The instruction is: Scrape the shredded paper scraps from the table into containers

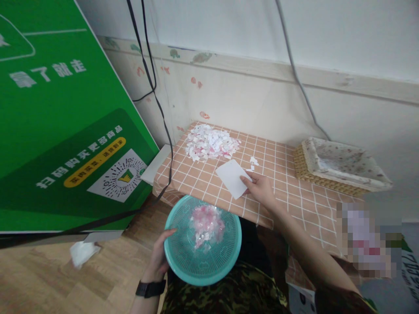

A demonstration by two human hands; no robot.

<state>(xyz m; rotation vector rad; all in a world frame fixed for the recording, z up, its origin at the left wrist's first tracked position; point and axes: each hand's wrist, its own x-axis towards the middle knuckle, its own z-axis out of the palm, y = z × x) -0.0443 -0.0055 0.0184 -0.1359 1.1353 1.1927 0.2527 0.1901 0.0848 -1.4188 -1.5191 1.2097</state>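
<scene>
My left hand (163, 249) grips the rim of a teal plastic colander (176, 257) held at my lap, the thumb over the edge and the other fingers hidden behind it. Inside lie pink and clear scraps (207, 224), perhaps bits of paper or plastic. Between the thumb and fingers of my right hand (258, 187) is a white card (232, 178), held over the front part of the table. Behind the card, a heap of torn white and pinkish paper scraps (209, 143) lies on the checked tablecloth (275, 161). A few loose bits (253, 163) lie beside it.
A cloth-lined wicker basket (330, 174) stands at the table's right. Black cables (160, 109) hang at the left, crossing the table's left corner. A green sign panel (65, 131) blocks the left side. White crumpled stuff (83, 253) lies on the wooden floor.
</scene>
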